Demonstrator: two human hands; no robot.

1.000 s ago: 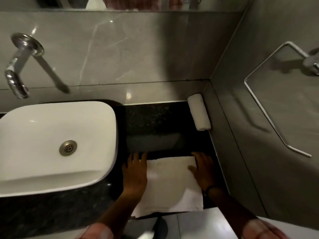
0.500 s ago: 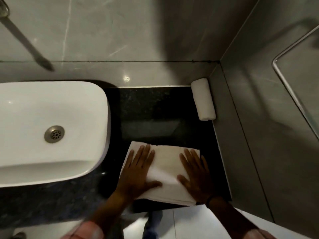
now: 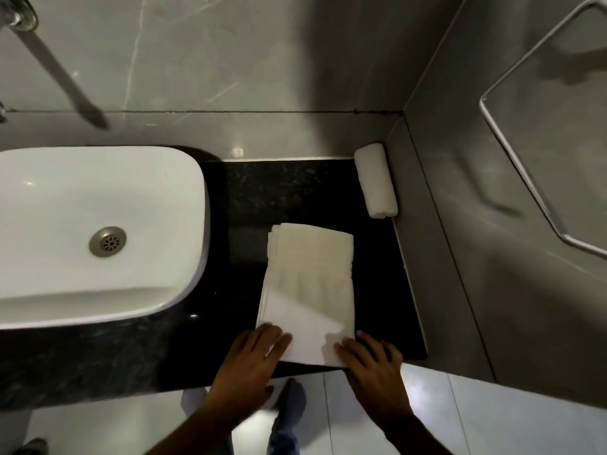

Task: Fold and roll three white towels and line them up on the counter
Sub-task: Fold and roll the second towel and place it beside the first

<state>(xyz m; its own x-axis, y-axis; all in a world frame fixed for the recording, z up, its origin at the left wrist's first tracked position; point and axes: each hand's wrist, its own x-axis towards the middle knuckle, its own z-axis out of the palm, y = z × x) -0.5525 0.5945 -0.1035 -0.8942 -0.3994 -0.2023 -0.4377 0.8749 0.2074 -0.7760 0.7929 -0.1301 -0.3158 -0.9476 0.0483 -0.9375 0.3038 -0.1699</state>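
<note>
Tap hardware (image 3: 18,14) sits at the far left, cut off by the frame edge, so I can't make out its spout. Next comes the white basin (image 3: 98,231), its left side out of view, the metal drain (image 3: 107,241) plain in the bowl. Right of the basin runs the black counter (image 3: 289,192), speckled and dark, and its near edge melts into shadow. Down at the near edge my left hand (image 3: 249,366) lies flat with fingers spread, fingertips pressing the near left corner of the folded towel (image 3: 310,290); nothing clenched, just an open palm on cloth. That towel lies as a long strip running from near to far on the counter, layered edges showing at its far left corner. My left fingers are a little blurred. My right hand (image 3: 371,359) is flat too, fingers loose on the towel's near right corner, covering it, so I can't see how that corner lies. Below, between my forearms, a dark shoe (image 3: 290,405) shows on the pale floor, mostly hidden. Far right on the counter, a rolled towel (image 3: 376,180) lies tucked against the side wall, touching it, well apart from my hands. On that wall hangs a metal rail (image 3: 522,178), cropped at the right edge.
</note>
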